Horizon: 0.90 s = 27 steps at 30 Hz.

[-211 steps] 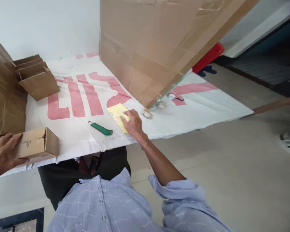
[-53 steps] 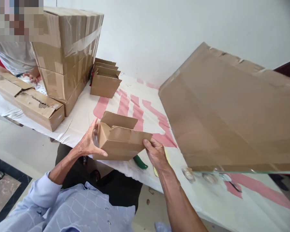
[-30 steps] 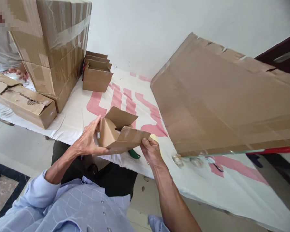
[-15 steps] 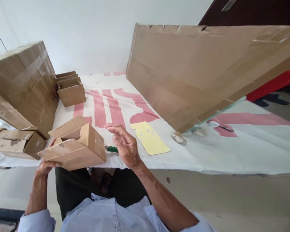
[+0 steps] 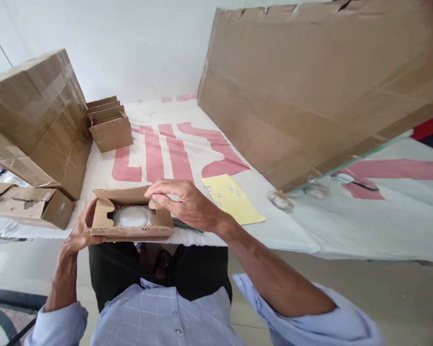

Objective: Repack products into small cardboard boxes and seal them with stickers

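Note:
A small open cardboard box (image 5: 130, 234) is at the table's front edge, its opening facing me. Inside shows a round, whitish, shiny item (image 5: 132, 216); its kind is hard to make out. My left hand (image 5: 81, 229) is wrapped round the box's left end, thumb low at the front and fingers behind. My right hand (image 5: 184, 202) reaches over the right end, thumb and fingers closed at the inner end flap there. Beneath that wrist, a green-handled tool (image 5: 187, 226) lies partly hidden beside the box.
Several open small boxes (image 5: 111, 132) stand nested at the back left, by a large taped carton (image 5: 39, 120). Another closed box (image 5: 32, 206) lies at left. A yellow sheet (image 5: 238, 204) with small stickers, tape rolls (image 5: 281, 201) and a large leaning cardboard panel (image 5: 303, 86) are at right.
The box has turned from tilted to level, so its opening and the round item now show. My right hand has moved from apart, beside the box, onto its right end.

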Available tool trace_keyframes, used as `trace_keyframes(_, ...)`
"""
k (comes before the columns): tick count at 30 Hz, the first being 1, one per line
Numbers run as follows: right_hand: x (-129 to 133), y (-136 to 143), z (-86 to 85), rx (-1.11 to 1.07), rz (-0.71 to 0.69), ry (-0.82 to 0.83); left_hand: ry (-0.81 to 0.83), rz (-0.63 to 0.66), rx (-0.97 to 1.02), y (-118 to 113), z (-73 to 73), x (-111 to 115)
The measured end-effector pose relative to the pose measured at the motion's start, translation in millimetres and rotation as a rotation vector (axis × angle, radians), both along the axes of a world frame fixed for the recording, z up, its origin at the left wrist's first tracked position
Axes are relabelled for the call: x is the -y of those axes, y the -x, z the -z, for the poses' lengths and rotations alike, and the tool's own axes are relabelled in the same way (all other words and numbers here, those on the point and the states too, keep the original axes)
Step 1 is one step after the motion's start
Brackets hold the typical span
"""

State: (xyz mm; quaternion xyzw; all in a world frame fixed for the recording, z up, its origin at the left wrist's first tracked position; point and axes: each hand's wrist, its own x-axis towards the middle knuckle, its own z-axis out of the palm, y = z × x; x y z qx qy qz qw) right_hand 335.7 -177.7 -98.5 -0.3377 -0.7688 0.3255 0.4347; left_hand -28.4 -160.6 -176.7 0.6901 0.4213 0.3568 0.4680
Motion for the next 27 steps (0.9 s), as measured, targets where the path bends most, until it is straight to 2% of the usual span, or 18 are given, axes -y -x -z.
trace_keyframes(2, -14, 12, -7.1, 0.263, -0.082, 0.023, -0.027, 0.045, 0.011, -11, -1.6, 6)
trace_keyframes(5, -27, 35, -7.7, 0.7, -0.125, 0.048, -0.04, 0.07, -0.011, -18, 1.0, 15)
trace_keyframes(8, -28, 53, 1.6, 1.035, -0.148, 0.061, -0.073, 0.049, -0.048, -19, 3.1, 23)
trace_keyframes(10, -24, 59, 11.7, 1.147, -0.174, 0.03, -0.096, 0.052, -0.072, -19, 3.2, 26)
trace_keyframes(14, -22, 58, 34.2, 1.169, -0.159, -0.086, -0.125, 0.06, -0.104, -18, 6.6, 30)
trace_keyframes(18, -24, 50, 53.3, 1.108, -0.118, -0.087, -0.152, 0.029, -0.117, -14, 14.9, 32)
trace_keyframes(21, -22, 49, 65.5, 1.064, -0.132, -0.074, -0.154, 0.036, -0.113, -15, 15.1, 33)
trace_keyframes(27, -17, 59, 75.8, 1.056, -0.135, -0.025, -0.176, 0.023, -0.129, -23, 7.6, 33)
